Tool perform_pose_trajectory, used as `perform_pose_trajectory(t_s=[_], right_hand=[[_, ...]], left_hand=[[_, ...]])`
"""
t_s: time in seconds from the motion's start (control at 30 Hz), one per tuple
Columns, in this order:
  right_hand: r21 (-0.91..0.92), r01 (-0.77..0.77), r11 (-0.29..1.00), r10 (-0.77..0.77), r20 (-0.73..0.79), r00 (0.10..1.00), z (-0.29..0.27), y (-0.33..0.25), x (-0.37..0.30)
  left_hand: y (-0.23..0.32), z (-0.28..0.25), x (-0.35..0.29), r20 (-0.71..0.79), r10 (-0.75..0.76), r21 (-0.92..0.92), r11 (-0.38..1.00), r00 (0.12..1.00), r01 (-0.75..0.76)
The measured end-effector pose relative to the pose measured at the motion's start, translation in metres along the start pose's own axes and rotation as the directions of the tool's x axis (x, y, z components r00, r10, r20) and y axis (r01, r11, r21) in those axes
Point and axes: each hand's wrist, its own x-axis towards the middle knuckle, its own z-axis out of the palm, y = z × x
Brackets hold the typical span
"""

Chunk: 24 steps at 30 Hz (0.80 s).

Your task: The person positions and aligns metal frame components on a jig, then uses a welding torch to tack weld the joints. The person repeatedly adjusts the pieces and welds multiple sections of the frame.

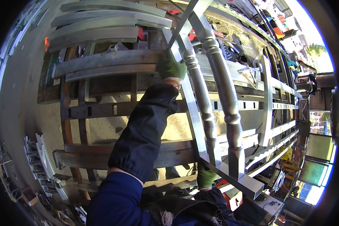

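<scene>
A silvery metal railing panel [190, 101] with square rails and two bulging, lathe-shaped balusters [224, 84] stands tilted over the workbench frame, running from far to near. My left arm, in a dark sleeve cover, reaches forward. My left hand [171, 67], in a green glove, is closed around the panel's left rail near its far end. Close to my body, my right hand [206, 176], also gloved in green, grips the near rail from underneath; its fingers are largely hidden behind the metal.
Under the panel lies a rack of rusty steel bars [116, 109] with open gaps between them. Several grey metal channels [101, 20] rest at the far left. Metal pieces [45, 162] are stacked on the floor at left. Long rails [278, 132] and tools fill the right side.
</scene>
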Motion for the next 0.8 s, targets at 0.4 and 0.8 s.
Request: perform_pose_trajectory(t_s=[0.4, 0.8], right_hand=[[0.140, -0.006, 0.990, 0.017, -0.073, 0.997, 0.012, 0.017, 0.004], [0.080, 0.105, 0.991, -0.106, 0.006, 0.994, 0.005, -0.009, 0.009]], left_hand=[[-0.001, 0.002, 0.001, -0.036, 0.048, 0.110, 0.993, 0.998, -0.044], [-0.012, -0.037, -0.006, 0.199, 0.021, 0.113, 0.993, 0.980, -0.044]])
